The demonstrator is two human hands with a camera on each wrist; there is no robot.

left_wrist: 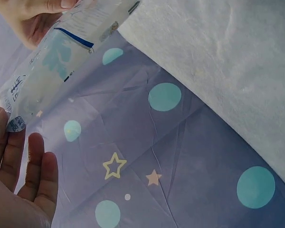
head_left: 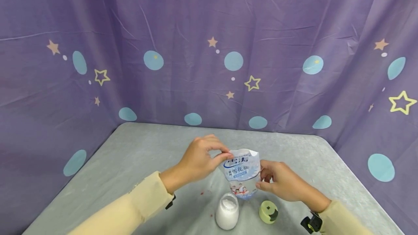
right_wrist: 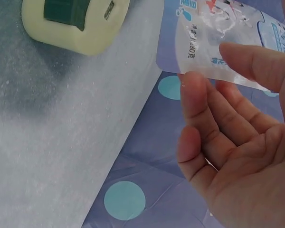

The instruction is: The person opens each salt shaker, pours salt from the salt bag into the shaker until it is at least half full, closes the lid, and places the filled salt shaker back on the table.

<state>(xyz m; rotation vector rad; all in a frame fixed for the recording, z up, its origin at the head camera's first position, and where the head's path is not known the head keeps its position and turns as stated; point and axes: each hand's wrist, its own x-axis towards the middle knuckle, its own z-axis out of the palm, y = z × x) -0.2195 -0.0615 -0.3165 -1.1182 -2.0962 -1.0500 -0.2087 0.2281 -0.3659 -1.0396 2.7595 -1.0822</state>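
A printed plastic salt bag [head_left: 242,177] is held up behind a glass jar of white grains [head_left: 227,214]. My left hand [head_left: 204,155] pinches the bag's top left corner between thumb and fingers. At the bag's right edge, my right hand [head_left: 281,181] grips it, the thumb [right_wrist: 256,64] lying across the front. In the right wrist view the bag [right_wrist: 223,35] looks thin and partly see-through. The jar stands upright without a lid, just below the bag's lower edge. Below the right hand sits a round pale green object [head_left: 268,212] with a dark green patch.
The grey table [head_left: 156,144] has a few tiny red specks left of the jar. A purple curtain [head_left: 196,24] with stars and blue dots stands behind the table and along its sides. Black straps [head_left: 311,223] show at the wrists.
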